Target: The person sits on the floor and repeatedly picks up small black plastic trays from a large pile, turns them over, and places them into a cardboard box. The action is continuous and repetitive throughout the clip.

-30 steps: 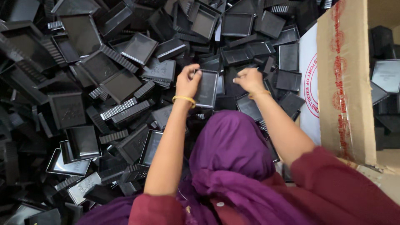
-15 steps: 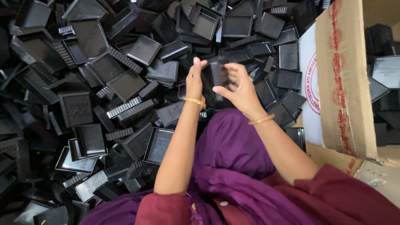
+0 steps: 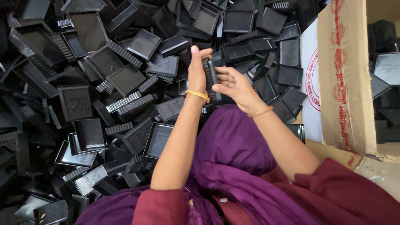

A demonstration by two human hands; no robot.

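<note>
Over black tray pile point(image 3: 83, 104), both hands point(image 3: 216, 79) grip tray stack point(image 3: 211, 77).

The left hand point(image 3: 196, 71) and right hand point(image 3: 233, 85) hold a ribbed black plastic tray point(image 3: 210, 77) together. Below lies a heap of black plastic trays point(image 3: 104, 83).

I see black almost everywhere: the heap of plastic trays point(image 3: 89, 75) is black throughout, some faces glossy enough to catch pale grey reflections, many edges marked with fine ribbed lines. The piece point(image 3: 209, 75) between my left hand point(image 3: 196, 71) and right hand point(image 3: 234, 85) is the same black with that ribbed pattern. Each wrist carries a thin gold bangle point(image 3: 197, 94). My draped cloth point(image 3: 233, 150) is deep purple, the sleeves point(image 3: 346, 196) a darker maroon red. The cardboard box point(image 3: 341, 83) is plain tan with red printed roundels down its tape, and a white panel point(image 3: 309, 83) beside it bears a red circular stamp.
</note>
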